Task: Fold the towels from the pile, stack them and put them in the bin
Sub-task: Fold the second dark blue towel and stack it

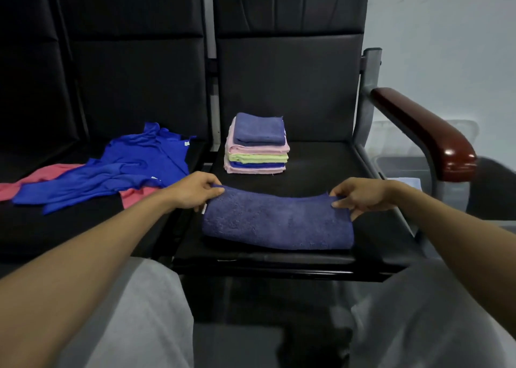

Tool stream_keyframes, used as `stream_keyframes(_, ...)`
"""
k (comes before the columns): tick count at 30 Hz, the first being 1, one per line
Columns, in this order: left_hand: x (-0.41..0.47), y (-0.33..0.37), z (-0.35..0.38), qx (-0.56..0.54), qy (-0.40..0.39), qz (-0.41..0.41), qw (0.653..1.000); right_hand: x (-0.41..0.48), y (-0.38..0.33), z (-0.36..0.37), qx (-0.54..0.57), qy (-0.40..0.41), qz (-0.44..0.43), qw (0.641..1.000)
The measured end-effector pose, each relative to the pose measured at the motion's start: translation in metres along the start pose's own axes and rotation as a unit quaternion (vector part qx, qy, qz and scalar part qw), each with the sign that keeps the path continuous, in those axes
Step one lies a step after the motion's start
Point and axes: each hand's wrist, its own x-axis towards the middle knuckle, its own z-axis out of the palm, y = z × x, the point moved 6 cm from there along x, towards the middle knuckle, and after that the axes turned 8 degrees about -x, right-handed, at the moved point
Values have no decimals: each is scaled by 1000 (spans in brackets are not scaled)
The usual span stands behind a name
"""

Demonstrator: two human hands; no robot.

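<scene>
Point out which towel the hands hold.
The dark blue towel at the seat's front edge; left hand and right hand pinch its far corners. The rest sit in the stack or the loose pile.

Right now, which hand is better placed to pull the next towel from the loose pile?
Left. The left hand pinches the dark towel beside the loose pile; the right hand holds its other end, nearer the armrest.
</scene>
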Motion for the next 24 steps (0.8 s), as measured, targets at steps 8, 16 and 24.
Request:
stream_keyframes(8, 60, -25, 7, -14, 102, -16, 995, 54, 14, -12, -80, 111, 2, 991)
stream_keyframes(16, 88, -58, 25, 1, 99, -59, 993, 87, 32, -20, -175, 175, 27, 968)
stream_keyframes(24, 91, -59, 28, 77, 129, -32, 988, 90, 31, -21, -214, 204, 55, 954)
